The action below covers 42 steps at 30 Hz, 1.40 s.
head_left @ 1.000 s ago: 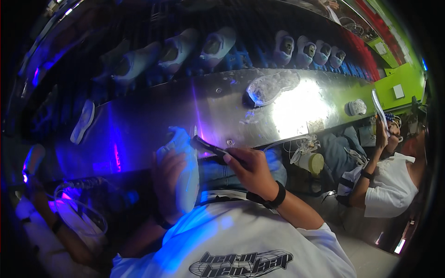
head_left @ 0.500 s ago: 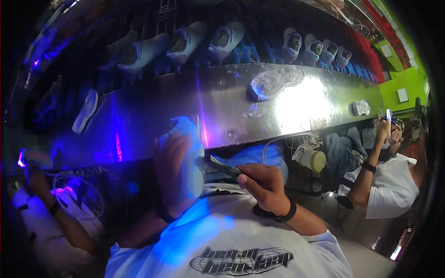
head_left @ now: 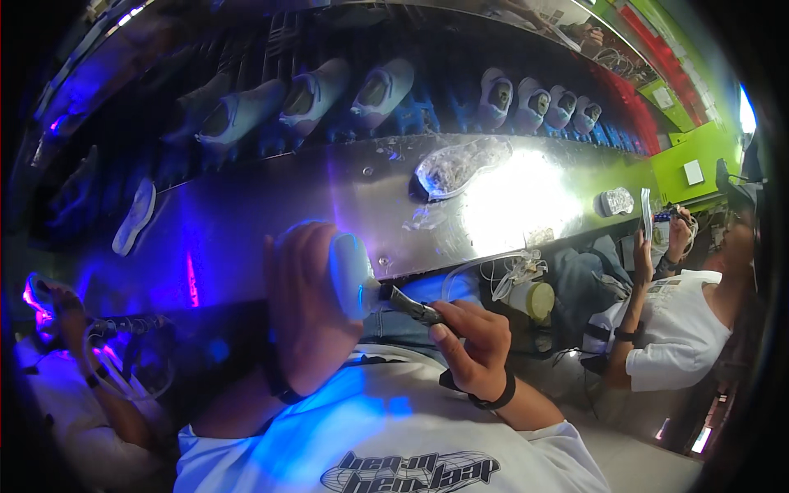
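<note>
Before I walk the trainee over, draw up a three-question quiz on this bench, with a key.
1. Multiple choice: which hand grips the dark-handled brush?
a) left
b) right
c) both

2. True or false: the left hand holds a pale sole-shaped piece.

3. Count: beyond the metal bench, how many pale shoes stand in the group on the right?

Key
1. b: the right hand has it, with the brush's tip toward the piece.
2. True.
3. Four.
</note>
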### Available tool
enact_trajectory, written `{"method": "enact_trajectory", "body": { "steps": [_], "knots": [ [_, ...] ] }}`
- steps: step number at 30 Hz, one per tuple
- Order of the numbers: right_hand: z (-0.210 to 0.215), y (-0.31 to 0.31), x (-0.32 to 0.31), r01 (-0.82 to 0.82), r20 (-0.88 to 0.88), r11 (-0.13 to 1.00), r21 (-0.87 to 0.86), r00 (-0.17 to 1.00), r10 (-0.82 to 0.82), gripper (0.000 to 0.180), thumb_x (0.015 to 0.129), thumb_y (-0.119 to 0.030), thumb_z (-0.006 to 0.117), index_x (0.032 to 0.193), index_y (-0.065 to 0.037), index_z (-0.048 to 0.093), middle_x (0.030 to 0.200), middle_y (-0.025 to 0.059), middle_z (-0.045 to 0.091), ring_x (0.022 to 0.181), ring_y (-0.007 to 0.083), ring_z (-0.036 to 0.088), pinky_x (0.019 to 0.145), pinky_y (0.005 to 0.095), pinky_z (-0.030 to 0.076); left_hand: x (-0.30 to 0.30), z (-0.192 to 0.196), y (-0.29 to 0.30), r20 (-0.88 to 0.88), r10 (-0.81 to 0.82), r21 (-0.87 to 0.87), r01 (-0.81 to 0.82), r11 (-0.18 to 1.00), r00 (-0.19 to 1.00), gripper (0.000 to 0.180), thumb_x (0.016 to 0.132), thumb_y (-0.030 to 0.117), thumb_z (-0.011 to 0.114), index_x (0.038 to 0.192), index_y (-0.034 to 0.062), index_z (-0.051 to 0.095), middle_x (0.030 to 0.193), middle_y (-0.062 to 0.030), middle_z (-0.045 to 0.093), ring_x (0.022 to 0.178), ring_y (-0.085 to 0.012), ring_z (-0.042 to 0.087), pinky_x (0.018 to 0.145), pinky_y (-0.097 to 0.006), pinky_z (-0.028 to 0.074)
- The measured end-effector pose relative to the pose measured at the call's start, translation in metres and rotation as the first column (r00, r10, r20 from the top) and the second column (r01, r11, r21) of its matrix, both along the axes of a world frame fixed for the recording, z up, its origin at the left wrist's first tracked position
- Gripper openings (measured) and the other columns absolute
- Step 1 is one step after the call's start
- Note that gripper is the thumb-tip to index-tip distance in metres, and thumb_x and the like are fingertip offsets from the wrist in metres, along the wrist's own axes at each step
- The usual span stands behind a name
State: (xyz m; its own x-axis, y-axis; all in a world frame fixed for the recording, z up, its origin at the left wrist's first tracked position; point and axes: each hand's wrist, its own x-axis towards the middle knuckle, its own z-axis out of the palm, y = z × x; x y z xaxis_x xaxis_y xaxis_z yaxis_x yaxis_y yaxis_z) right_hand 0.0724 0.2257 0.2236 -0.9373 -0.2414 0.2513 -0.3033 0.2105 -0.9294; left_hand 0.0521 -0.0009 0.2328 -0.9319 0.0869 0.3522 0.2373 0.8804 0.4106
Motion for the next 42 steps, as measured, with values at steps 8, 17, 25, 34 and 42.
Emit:
{"method": "enact_trajectory", "body": {
  "steps": [8, 17, 25, 34, 42],
  "knots": [
    [0.024, 0.006, -0.044, 0.009, -0.183, 0.982, 0.187, 0.983, 0.025, 0.021, 0.088, -0.005, 0.074, 0.108, 0.002, 0.075, 0.073, 0.0107, 0.065, 0.057, 0.0207, 0.061, 0.055, 0.0321, 0.047, -0.029, 0.017, -0.01, 0.03, -0.065, 0.009, 0.065, 0.998, 0.997, 0.069, 0.069, -0.003, 0.075, 0.134, 0.0033, 0.051, 0.127, -0.0198, 0.059, 0.122, -0.0435, 0.056, 0.108, -0.056, 0.041],
    [-0.01, -0.016, -0.092, -0.116, -0.128, 0.993, -0.035, 0.986, 0.111, 0.025, 0.093, -0.011, 0.072, 0.114, 0.003, 0.075, 0.078, 0.0125, 0.066, 0.062, 0.0187, 0.062, 0.058, 0.0311, 0.048, -0.061, 0.018, -0.037, 0.041, -0.178, 0.121, 0.172, 0.978, 0.983, 0.063, 0.065, -0.003, 0.08, 0.125, 0.003, 0.06, 0.119, -0.0189, 0.064, 0.112, -0.0432, 0.063, 0.098, -0.049, 0.052],
    [-0.048, -0.043, -0.099, -0.1, -0.073, 0.96, -0.26, 0.994, 0.084, 0.024, 0.093, -0.01, 0.074, 0.113, 0.003, 0.077, 0.08, 0.0134, 0.07, 0.065, 0.0178, 0.063, 0.06, 0.0303, 0.048, -0.08, 0.023, -0.052, 0.183, -0.218, 0.164, 0.189, 0.968, 0.959, 0.061, 0.07, 0.006, 0.087, 0.125, 0.0012, 0.062, 0.118, -0.019, 0.069, 0.108, -0.0387, 0.07, 0.095, -0.044, 0.056],
    [-0.077, -0.049, -0.081, -0.056, 0.045, 0.973, -0.225, 0.997, 0.068, 0.022, 0.095, -0.012, 0.074, 0.112, 0.002, 0.077, 0.078, 0.0134, 0.068, 0.068, 0.0194, 0.064, 0.063, 0.0326, 0.048, -0.095, 0.038, -0.063, 0.465, -0.203, 0.195, 0.125, 0.973, 0.862, 0.06, 0.069, 0.011, 0.091, 0.121, -0.0011, 0.065, 0.116, -0.0186, 0.072, 0.108, -0.0345, 0.072, 0.095, -0.043, 0.057],
    [-0.078, -0.05, -0.062, 0.053, 0.094, 0.996, -0.066, 0.994, -0.046, 0.024, 0.095, -0.016, 0.075, 0.112, 0.002, 0.076, 0.077, 0.0139, 0.068, 0.065, 0.0203, 0.064, 0.061, 0.0345, 0.049, -0.084, 0.007, -0.098, 0.409, -0.188, 0.142, 0.141, 0.98, 0.893, 0.082, 0.072, 0.013, 0.092, 0.142, -0.0017, 0.051, 0.134, -0.024, 0.064, 0.125, -0.0345, 0.066, 0.104, -0.043, 0.053]
  ]
}}
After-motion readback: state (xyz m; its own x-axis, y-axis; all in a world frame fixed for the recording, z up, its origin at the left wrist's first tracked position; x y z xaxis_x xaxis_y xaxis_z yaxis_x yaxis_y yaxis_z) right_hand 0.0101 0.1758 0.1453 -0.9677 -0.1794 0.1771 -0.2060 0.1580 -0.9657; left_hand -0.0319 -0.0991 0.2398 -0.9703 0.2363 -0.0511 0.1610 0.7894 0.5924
